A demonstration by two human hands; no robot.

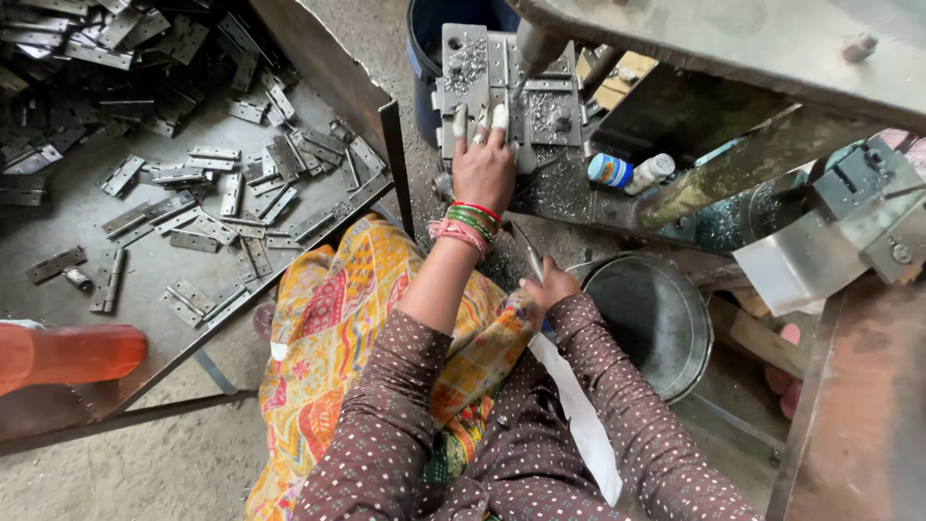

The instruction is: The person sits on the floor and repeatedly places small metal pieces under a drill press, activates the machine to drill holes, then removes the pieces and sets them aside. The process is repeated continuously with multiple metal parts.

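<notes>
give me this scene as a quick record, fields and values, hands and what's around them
setting: workshop, drill press seen from above
left hand: pressed flat on a metal hinge plate on the press bed, fingertips taped, bangles at the wrist
right hand: closed on a thin metal lever, close to the lap
drill spindle: above the plate, beside the left fingers
tray: on the left, loose metal hinges scattered over it
metal bucket: right of the right hand
small bottles: lying on the machine base
swarf: metal shavings around the bed
</notes>
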